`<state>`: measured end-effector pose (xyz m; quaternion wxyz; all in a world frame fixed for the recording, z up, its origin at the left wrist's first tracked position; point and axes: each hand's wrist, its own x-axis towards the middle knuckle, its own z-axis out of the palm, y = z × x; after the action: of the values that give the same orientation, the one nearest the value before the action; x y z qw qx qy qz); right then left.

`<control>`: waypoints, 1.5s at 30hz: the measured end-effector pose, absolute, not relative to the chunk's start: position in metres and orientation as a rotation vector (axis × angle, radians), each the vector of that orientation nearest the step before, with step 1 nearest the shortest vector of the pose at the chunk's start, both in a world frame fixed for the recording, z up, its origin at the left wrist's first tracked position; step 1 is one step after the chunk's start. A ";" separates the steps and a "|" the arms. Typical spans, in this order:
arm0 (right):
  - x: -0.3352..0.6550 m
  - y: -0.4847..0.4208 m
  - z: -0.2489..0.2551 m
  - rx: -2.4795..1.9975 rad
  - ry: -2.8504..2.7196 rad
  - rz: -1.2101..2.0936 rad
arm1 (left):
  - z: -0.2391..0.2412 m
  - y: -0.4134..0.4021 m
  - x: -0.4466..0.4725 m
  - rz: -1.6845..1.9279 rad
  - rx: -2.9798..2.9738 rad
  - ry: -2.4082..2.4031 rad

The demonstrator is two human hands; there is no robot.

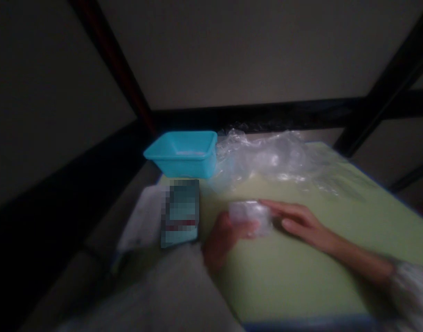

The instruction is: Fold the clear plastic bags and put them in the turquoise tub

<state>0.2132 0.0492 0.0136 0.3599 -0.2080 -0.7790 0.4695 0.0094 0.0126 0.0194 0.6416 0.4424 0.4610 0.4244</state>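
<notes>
Over the middle of the table, my left hand (228, 235) grips a small clear plastic packet (247, 212), its thumb lying across the front. What is inside the packet is too blurred to make out. My right hand (299, 221) reaches in from the right with fingers stretched out, their tips at the packet's upper right edge. Its thumb stands apart from the fingers. Left of my left hand lies a flat greenish box or booklet (181, 212) with a dark red band, its face pixelated.
A turquoise plastic basin (183, 166) stands at the back left of the yellow-green table (290, 281). Beside it spreads a heap of crumpled clear plastic bags (273, 159). A white sheet or bag (144, 216) lies at the left edge. A wall rises behind.
</notes>
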 end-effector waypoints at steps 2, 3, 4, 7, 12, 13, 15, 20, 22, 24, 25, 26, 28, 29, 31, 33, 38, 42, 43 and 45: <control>0.211 0.048 0.013 -0.527 -2.030 1.205 | 0.019 0.013 0.009 0.965 1.003 1.041; 0.211 0.047 0.013 -0.523 -2.053 1.202 | 0.019 0.013 0.009 0.963 1.000 1.037; 0.210 0.047 0.014 -0.518 -2.079 1.198 | 0.018 0.013 0.009 0.963 0.997 1.036; 0.209 0.046 0.015 -0.504 -2.131 1.178 | 0.018 0.013 0.009 0.965 1.004 1.029; 0.208 0.046 0.017 -0.563 -2.148 1.156 | 0.015 0.015 0.007 0.934 1.030 1.032; 0.208 0.046 0.017 -0.575 -2.155 1.156 | 0.014 0.015 0.007 0.931 1.038 1.034; 0.208 0.046 0.017 -0.585 -2.166 1.159 | 0.012 0.016 0.006 0.928 1.050 1.031; 0.210 0.046 0.014 -0.577 -2.130 1.179 | 0.009 0.016 0.005 0.909 1.056 1.011; 0.210 0.046 0.013 -0.585 -2.131 1.180 | 0.009 0.017 0.005 0.911 1.040 1.035; 0.211 0.047 0.012 -0.592 -2.139 1.176 | 0.010 0.016 0.006 0.918 1.024 1.063; 0.211 0.047 0.012 -0.590 -2.140 1.174 | 0.011 0.016 0.006 0.922 1.021 1.071; 0.211 0.047 0.012 -0.586 -2.139 1.174 | 0.012 0.016 0.007 0.924 1.021 1.074; 0.211 0.047 0.013 -0.573 -2.139 1.174 | 0.012 0.015 0.007 0.923 1.031 1.062; 0.211 0.047 0.013 -0.570 -2.142 1.173 | 0.013 0.015 0.007 0.923 1.036 1.053; 0.211 0.047 0.013 -0.572 -2.145 1.170 | 0.013 0.015 0.007 0.921 1.043 1.046; 0.212 0.047 0.013 -0.593 -2.136 1.169 | 0.012 0.015 0.007 0.914 1.051 1.054; 0.213 0.046 0.014 -0.685 -2.072 1.195 | 0.013 0.016 0.009 0.868 1.061 1.083; 0.214 0.046 0.014 -0.750 -1.926 1.201 | 0.013 0.017 0.008 0.832 1.085 1.071; 0.215 0.047 0.013 -0.766 -1.875 1.200 | 0.013 0.016 0.007 0.826 1.100 1.064; 0.215 0.049 0.011 -0.794 -1.755 1.197 | 0.013 0.015 0.007 0.804 1.140 1.057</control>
<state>0.2150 0.0491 0.0106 0.4233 -0.3174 -0.7010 0.4781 0.0069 0.0153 0.0133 0.6407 0.5000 0.4637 0.3527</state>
